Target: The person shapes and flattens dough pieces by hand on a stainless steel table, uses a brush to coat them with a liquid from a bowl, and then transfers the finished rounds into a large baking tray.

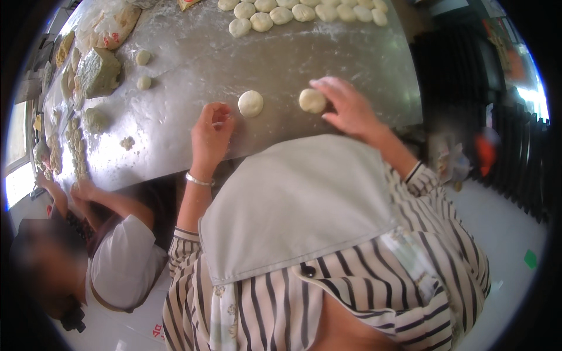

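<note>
My left hand hovers by the near edge of the metal table, its fingers loosely curled and a gap showing between them and the thumb. Nothing shows in it, though the inside of the palm is partly hidden. Just to its right lies a smooth, round, flattened piece of dough. Farther right, my right hand is at the side of a second dough round. Its fingers overlap the upper right rim of that round, while the thumb is spread apart below.
Rows of dough rounds cover the far side. Two small dough balls, a large dough block, a dough lump and a plastic bag stand at left. A co-worker's hands touch a dough strip at lower left.
</note>
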### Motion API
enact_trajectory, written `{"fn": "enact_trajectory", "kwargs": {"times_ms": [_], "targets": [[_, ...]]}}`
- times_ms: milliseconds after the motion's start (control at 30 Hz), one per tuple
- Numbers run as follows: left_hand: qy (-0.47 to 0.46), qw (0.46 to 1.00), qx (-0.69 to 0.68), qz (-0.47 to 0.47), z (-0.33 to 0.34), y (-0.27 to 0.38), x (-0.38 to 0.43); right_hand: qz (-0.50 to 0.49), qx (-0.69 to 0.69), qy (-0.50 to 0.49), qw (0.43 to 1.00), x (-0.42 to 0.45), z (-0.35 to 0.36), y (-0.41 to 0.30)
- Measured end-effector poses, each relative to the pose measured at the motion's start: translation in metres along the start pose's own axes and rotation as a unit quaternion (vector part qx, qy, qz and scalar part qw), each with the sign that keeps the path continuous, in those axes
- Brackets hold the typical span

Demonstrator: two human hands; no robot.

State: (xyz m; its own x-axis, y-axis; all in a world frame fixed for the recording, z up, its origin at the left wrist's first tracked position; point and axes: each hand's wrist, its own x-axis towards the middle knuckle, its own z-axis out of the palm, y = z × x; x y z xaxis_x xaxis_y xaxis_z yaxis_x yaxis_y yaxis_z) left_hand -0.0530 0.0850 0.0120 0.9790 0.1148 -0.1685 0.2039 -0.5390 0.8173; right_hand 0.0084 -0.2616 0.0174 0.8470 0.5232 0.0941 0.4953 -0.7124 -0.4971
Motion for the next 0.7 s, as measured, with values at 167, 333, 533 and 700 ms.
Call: {"fn": "enact_trajectory", "kwargs": {"times_ms": [167,333,533,700], "targets": [[0.027,0.999,0.006,-0.030,-0.001,-0.009,0.003,-0.063,0.012,-0.116,0.991,0.020,0.010,0.007],[-0.004,0.981,-0.123,-0.153,0.006,0.009,0.014,-0.047,0.042,-0.164,0.984,0.032,0.008,0.022],[-0.034,0.975,-0.095,-0.199,0.027,-0.001,0.032,0.123,-0.004,-0.052,0.991,0.036,-0.016,0.081],[-0.008,0.997,0.034,-0.076,0.047,0.015,0.024,0.191,-0.015,0.159,0.969,0.030,-0.033,0.166]]}}
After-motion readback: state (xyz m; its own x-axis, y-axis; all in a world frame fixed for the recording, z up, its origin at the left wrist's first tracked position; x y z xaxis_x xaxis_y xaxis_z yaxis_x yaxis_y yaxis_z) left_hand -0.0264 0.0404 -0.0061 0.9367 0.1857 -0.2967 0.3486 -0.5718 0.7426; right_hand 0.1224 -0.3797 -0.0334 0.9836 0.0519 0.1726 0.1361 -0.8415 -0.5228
